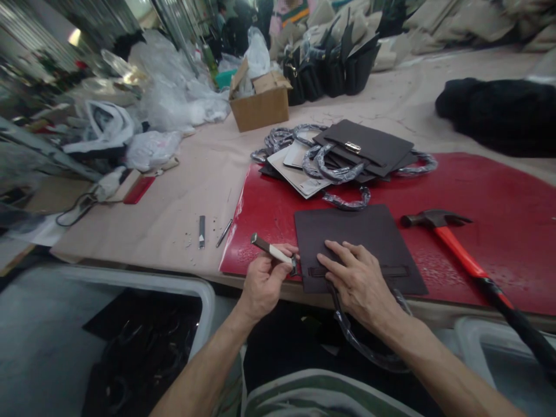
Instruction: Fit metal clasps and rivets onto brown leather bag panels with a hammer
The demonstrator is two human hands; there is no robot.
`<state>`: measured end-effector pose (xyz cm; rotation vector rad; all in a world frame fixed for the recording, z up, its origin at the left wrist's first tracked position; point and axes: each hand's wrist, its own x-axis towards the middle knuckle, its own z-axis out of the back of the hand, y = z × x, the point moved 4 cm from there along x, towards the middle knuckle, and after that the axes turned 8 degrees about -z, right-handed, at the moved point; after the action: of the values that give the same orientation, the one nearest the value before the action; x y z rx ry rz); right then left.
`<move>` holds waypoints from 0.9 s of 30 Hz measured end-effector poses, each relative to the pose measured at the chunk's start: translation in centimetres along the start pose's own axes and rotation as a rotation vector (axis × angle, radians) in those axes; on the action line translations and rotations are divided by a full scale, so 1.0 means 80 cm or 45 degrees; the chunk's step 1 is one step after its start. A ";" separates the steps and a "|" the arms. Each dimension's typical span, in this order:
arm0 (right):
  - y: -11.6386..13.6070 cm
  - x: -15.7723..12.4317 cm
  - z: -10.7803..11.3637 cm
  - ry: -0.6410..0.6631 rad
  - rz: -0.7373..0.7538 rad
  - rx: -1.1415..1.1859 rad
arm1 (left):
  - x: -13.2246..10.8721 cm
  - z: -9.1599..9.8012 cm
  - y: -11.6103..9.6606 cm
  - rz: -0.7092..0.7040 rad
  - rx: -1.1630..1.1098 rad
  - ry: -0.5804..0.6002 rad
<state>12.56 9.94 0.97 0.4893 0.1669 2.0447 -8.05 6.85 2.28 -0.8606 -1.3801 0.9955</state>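
My left hand [266, 285] grips a short metal punch [262, 243] with a white band around its middle. The punch leans, its lower end at the left edge of a dark brown leather panel [351, 229]. On that panel lies my right hand [357, 278], fingers spread and pressing flat. Under the right fingers runs a narrow strip [397, 271] near the panel's front edge. A plastic-wrapped bag handle [360, 344] hangs from there below the table edge. To the right rests a claw hammer [460, 249] with an orange and black handle.
A red mat [490, 191] covers the table front. Behind the panel sits a pile of bag pieces [369, 145] with wrapped handles. A cardboard box [260, 107] and black bags [332, 69] stand farther back. Plastic bins [208, 301] flank me below the table edge.
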 end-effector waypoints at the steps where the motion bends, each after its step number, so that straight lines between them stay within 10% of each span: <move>1: 0.001 0.000 0.001 0.006 -0.015 0.012 | -0.001 -0.003 0.002 -0.008 -0.028 0.000; 27: 0.016 0.001 0.005 0.086 -0.184 0.037 | -0.015 -0.032 0.009 -0.406 0.211 0.084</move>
<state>11.69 9.36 1.78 0.4147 0.2655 1.9208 -5.46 6.24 1.08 -0.5253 -1.3089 0.8134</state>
